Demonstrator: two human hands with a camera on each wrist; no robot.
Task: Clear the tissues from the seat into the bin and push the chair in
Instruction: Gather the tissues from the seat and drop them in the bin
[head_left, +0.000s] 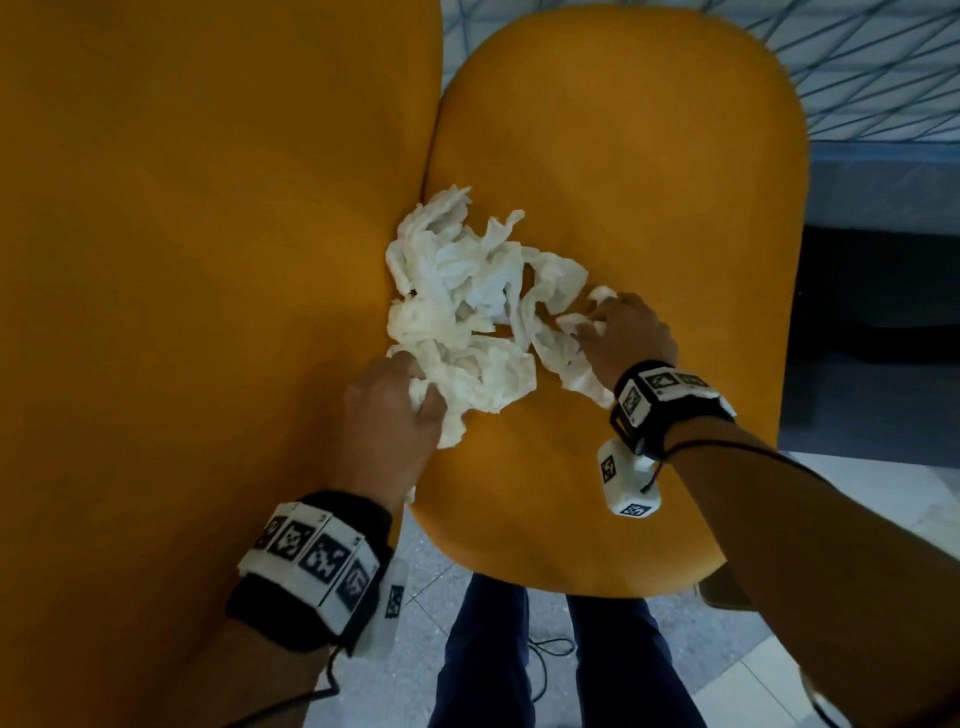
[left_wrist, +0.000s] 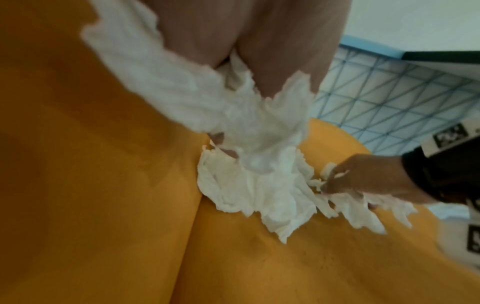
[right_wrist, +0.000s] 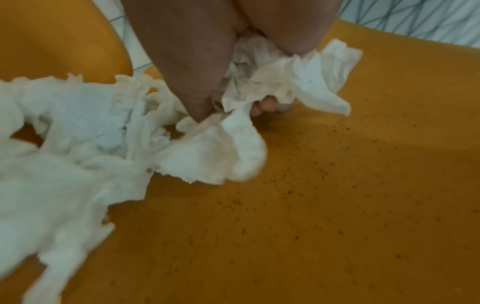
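A heap of crumpled white tissues (head_left: 467, 312) lies on the orange chair seat (head_left: 649, 182), close to where the seat meets the orange backrest (head_left: 208, 234). My left hand (head_left: 395, 400) grips the near-left part of the tissues (left_wrist: 233, 115), fingers curled into the paper. My right hand (head_left: 618, 332) grips the right end of the tissues (right_wrist: 259, 90); the fingertips (right_wrist: 267, 107) curl under the paper. The right hand (left_wrist: 363, 176) also shows in the left wrist view, at the heap's right edge. No bin is in view.
Pale tiled floor (head_left: 857, 519) lies around the chair, with a blue-lined pattern (head_left: 883, 62) beyond the seat's far edge. A dark block (head_left: 878, 338) stands right of the seat. My dark trouser legs (head_left: 571, 660) stand at the seat's near edge. Dark specks (right_wrist: 363, 164) dot the seat.
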